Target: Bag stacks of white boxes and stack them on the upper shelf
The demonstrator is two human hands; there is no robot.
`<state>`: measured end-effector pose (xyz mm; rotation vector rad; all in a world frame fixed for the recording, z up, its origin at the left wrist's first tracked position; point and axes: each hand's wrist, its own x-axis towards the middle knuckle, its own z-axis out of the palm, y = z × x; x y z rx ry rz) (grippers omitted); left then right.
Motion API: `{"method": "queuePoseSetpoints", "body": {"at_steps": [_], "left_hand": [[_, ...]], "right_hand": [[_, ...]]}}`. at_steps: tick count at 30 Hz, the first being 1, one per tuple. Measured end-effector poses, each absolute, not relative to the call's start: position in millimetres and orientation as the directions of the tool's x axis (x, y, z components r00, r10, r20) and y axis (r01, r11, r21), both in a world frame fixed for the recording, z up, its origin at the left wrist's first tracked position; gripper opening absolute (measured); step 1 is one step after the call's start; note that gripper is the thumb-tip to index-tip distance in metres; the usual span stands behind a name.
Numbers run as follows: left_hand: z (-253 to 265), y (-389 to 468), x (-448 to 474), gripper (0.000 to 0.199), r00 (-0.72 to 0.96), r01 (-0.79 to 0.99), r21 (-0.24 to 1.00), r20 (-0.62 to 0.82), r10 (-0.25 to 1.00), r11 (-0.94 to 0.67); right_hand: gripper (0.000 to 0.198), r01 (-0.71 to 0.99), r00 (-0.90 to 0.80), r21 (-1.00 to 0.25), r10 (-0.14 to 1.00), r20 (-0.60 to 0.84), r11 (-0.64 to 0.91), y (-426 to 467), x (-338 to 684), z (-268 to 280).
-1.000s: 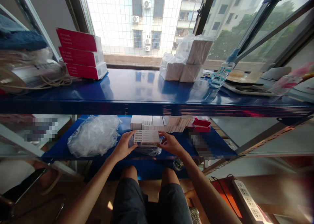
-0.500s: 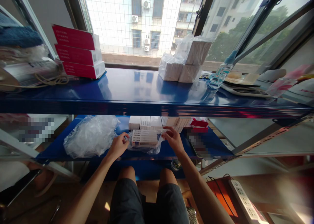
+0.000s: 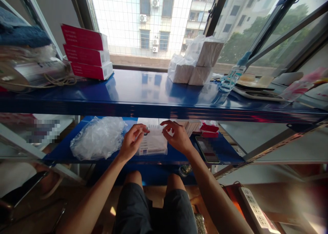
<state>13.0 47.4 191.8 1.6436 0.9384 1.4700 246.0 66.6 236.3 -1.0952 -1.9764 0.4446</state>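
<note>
A clear plastic bag [image 3: 153,147] with a stack of small white boxes inside lies near the front edge of the lower blue shelf. My left hand [image 3: 133,141] is at the bag's upper left, thumb and fingers closed in a pinch on its film. At the upper right, my right hand [image 3: 177,135] has its fingers curled and pinches the film too. Both hands partly cover the bag's far end, so the exact grip is blurred. Behind it stands a row of white boxes [image 3: 191,127].
Crumpled plastic bags [image 3: 98,138] are heaped on the left. A phone [image 3: 207,149] and red-and-white boxes [image 3: 208,128] lie right. The upper blue shelf [image 3: 138,90] overhangs, carrying red boxes [image 3: 85,52], wrapped boxes [image 3: 196,64] and a spray bottle [image 3: 232,78].
Both hands have moved closer together and toward the far end of the bag. The bag's film now lies over the top of the boxes, and the view has shifted slightly.
</note>
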Motion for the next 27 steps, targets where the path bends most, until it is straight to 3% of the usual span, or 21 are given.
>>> {"method": "queuePoseSetpoints", "body": {"at_steps": [3, 7, 12, 16, 18, 24, 27], "left_hand": [[181, 53, 25, 0.045, 0.227, -0.067, 0.914, 0.405, 0.886, -0.401], [161, 65, 35, 0.071, 0.417, -0.121, 0.928, 0.370, 0.830, -0.353], [143, 71, 32, 0.058, 0.437, -0.122, 0.965, 0.262, 0.860, -0.232], [152, 64, 25, 0.056, 0.439, -0.112, 0.970, 0.245, 0.864, -0.217], [161, 58, 24, 0.052, 0.460, -0.050, 0.974, 0.220, 0.860, -0.223], [169, 58, 25, 0.047, 0.493, 0.043, 0.955, 0.236, 0.837, -0.294], [160, 68, 24, 0.046, 0.280, 0.018, 0.951, 0.290, 0.915, -0.307]], "right_hand": [[0.032, 0.588, -0.478, -0.456, 0.742, 0.470, 0.668, 57, 229, 240], [0.032, 0.485, -0.657, -0.407, 0.630, 0.415, 0.774, 52, 214, 239], [0.037, 0.479, -0.478, -0.572, 0.744, 0.466, 0.666, 57, 220, 230], [0.018, 0.351, -0.518, -0.772, 0.797, 0.311, 0.530, 67, 229, 210], [0.022, 0.299, -0.517, -0.833, 0.813, 0.269, 0.466, 71, 229, 200], [0.020, 0.372, -0.468, -0.780, 0.827, 0.310, 0.503, 83, 230, 190], [0.021, 0.440, -0.330, -0.757, 0.871, 0.365, 0.484, 83, 235, 188]]}}
